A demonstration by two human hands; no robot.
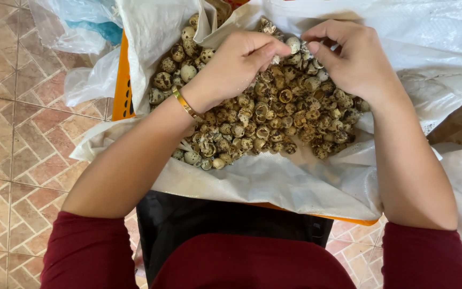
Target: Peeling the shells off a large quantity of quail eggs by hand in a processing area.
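Peeling a speckled egg [293, 45] over the heap

My left hand [236, 64] and right hand [351, 56] pinch it together (gently, I'd judge), shells falling into the white sack [274, 179].

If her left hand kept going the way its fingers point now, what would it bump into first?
The left hand points toward the right hand, holding a small speckled egg between them. It would likely meet that egg, then the right fingertips; depth is hard to judge.

Speckled matt quail eggshells [263, 115] lie on a woven white plastic sack [274, 182]; glossy gold metal bangle [186, 105]; matt terracotta floor tiles [17, 139].
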